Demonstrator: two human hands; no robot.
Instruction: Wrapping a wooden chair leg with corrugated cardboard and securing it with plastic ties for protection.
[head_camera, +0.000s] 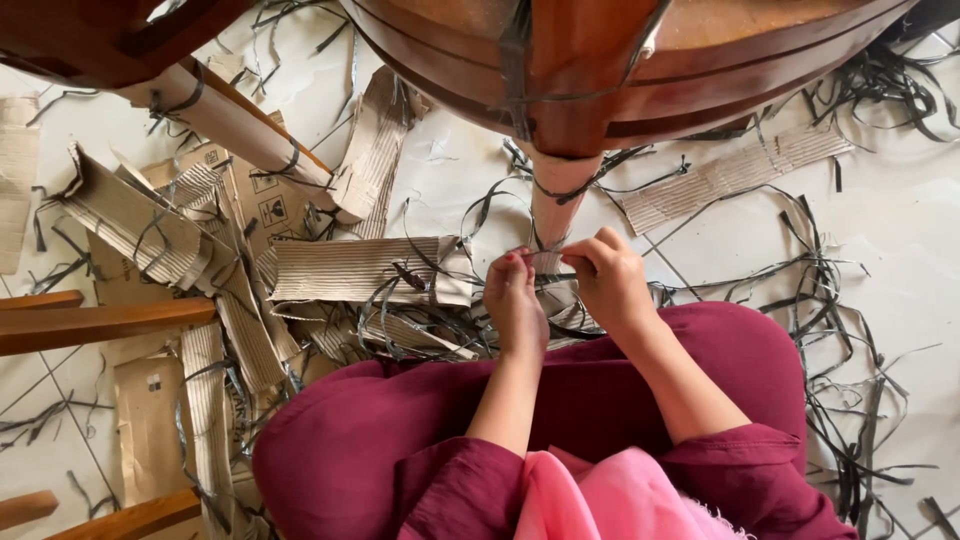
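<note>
Fingers of my left hand (515, 300) and my right hand (608, 280) are pinched nearly closed, tips facing each other, and between them I have a short stretch of thin dark plastic strapping band (545, 262) pulled across the paper-wrapped wooden furniture leg (553, 205). That leg sits just beyond my fingertips and rises into the round polished brown wooden frame (620, 60) above, where more of the same strap crosses the wood. My left thumb and forefinger grip the band from the near side; my right fingers curl over its other end, knuckles up. Whether the strap is cut or whole under my fingers, I cannot tell. Just left of my left hand lies a torn sheet of brown corrugated cardboard (360, 270), ridges showing, with loose dark strap offcuts (850, 300) tangled over it and spread far to the right of my right hand across the pale tiled floor (900, 220). Below my wrists, my knees in maroon cloth (400, 430) fill the near ground.
</note>
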